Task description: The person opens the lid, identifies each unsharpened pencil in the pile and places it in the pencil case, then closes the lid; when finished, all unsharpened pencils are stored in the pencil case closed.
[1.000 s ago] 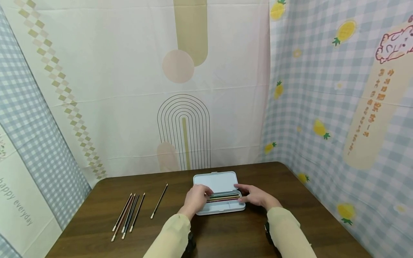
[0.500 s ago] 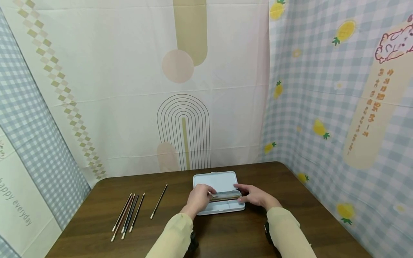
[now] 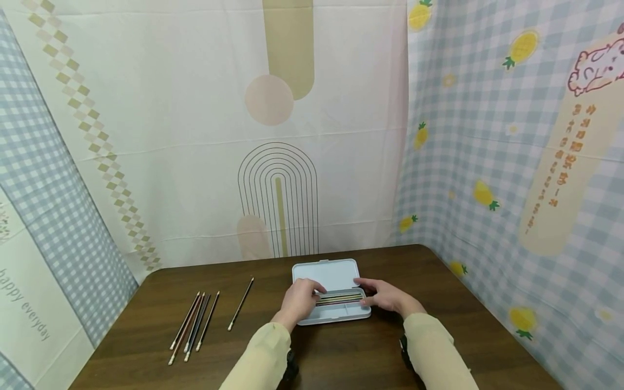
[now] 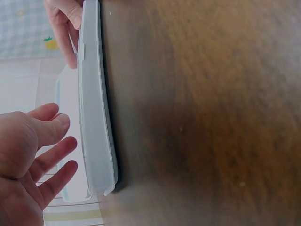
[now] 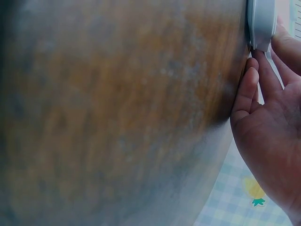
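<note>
A pale blue pencil case point(image 3: 331, 313) lies with its lid point(image 3: 325, 275) folded back toward the far side of the table. Several coloured pencils point(image 3: 341, 298) lie side by side in its far compartment. Over the left end of that compartment is my left hand point(image 3: 299, 299), fingertips close to the pencil ends. In the left wrist view its fingers are spread and slightly bent, and nothing shows between them. With thumb and fingers, my right hand point(image 3: 387, 298) holds the right end of the case, the thumb on its rim in the right wrist view.
Several dark pencils point(image 3: 187, 325) with white ends lie in a loose group on the left of the brown table point(image 3: 341, 357). A single pencil point(image 3: 240, 304) lies between them and the case. Cloth curtains point(image 3: 195, 135) stand behind and at both sides.
My left hand has shifted slightly right over the case. The pencils inside, partly masked by a greyish strip half a second ago, show clearly again. My right hand has stayed in place.
</note>
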`<state>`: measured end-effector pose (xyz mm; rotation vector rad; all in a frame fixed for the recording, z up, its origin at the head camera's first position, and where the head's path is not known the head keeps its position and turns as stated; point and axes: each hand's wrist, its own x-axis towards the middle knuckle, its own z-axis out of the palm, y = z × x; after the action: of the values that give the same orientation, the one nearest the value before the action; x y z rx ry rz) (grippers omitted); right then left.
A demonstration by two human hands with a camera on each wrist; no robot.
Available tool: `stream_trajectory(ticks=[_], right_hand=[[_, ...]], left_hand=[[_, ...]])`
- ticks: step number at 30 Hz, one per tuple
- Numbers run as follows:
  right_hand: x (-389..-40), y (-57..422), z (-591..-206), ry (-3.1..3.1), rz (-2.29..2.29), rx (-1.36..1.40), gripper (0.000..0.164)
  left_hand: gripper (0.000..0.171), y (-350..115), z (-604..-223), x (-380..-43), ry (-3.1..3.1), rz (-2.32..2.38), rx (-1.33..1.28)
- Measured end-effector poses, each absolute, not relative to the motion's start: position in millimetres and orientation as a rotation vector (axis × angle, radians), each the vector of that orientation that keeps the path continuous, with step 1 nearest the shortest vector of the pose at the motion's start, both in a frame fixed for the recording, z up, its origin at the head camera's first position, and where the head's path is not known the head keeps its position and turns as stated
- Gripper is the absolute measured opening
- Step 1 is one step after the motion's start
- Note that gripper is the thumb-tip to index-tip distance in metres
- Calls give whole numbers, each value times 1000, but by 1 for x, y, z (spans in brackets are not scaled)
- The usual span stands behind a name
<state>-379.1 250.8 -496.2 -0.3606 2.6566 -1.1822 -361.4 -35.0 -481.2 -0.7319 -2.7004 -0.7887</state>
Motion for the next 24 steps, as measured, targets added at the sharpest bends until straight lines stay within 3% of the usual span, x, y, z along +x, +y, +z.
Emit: stream_trajectory(ticks=[24], right_hand=[[-379, 252, -496, 2646, -1189, -350, 67]], left_hand=[[21, -35, -481, -360, -2708, -822, -730]])
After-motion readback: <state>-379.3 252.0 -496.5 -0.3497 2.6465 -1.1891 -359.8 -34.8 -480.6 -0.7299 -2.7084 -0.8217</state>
